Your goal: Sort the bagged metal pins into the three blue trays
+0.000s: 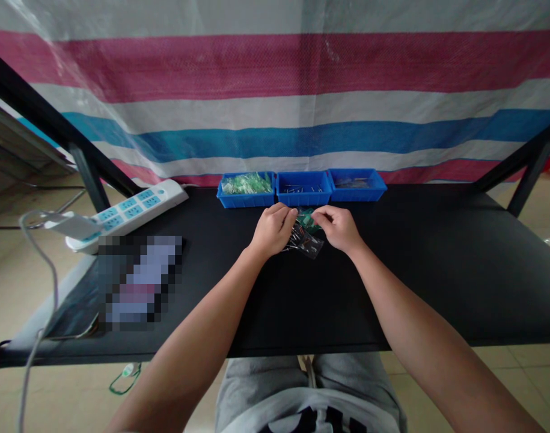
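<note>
Over the middle of the black table, my left hand (275, 228) and my right hand (340, 227) face each other with a small plastic bag (311, 245) between them. The bag is clear with a green part at its far end, and slim metal pieces show in or under it. My left fingers are closed at its left side, partly covering it. On the other side, my right thumb and forefinger pinch the green part. What kind of metal pieces these are is too small to tell.
Three blue bins stand in a row behind my hands: the left bin (246, 201) holds green-and-clear plastic bags, the middle bin (304, 197) and right bin (358, 193) small pieces. At left lie a white power strip (130, 210) with a cable and a blurred-out flat object (142, 279).
</note>
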Tool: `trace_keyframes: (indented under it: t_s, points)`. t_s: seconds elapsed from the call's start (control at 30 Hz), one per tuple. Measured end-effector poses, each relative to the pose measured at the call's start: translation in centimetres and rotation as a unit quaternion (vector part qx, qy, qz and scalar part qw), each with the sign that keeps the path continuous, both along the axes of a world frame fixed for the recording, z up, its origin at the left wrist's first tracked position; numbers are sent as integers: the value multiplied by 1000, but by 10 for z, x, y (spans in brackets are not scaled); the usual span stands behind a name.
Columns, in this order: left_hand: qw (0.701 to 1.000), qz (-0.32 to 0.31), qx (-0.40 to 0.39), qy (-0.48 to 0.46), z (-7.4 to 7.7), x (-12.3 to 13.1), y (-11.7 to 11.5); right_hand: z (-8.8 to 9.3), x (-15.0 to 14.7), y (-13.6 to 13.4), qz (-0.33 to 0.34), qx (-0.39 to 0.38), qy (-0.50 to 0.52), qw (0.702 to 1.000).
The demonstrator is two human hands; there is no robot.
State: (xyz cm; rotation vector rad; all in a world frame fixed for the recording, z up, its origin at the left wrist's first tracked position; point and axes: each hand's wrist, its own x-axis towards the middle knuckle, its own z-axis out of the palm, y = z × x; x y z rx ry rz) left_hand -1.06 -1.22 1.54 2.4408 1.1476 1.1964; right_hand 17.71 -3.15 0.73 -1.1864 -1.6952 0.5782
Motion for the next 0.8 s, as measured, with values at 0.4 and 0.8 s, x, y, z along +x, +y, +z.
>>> trace_keyframes:
  t_s: [0.4, 0.8]
  points:
    - [1000, -8, -10, -15, -4, 1, 1, 1, -2, -3, 9, -13, -20, 1000]
    - [999, -10, -51, 7, -4, 0, 2, 0, -3, 0, 9, 10, -32, 999]
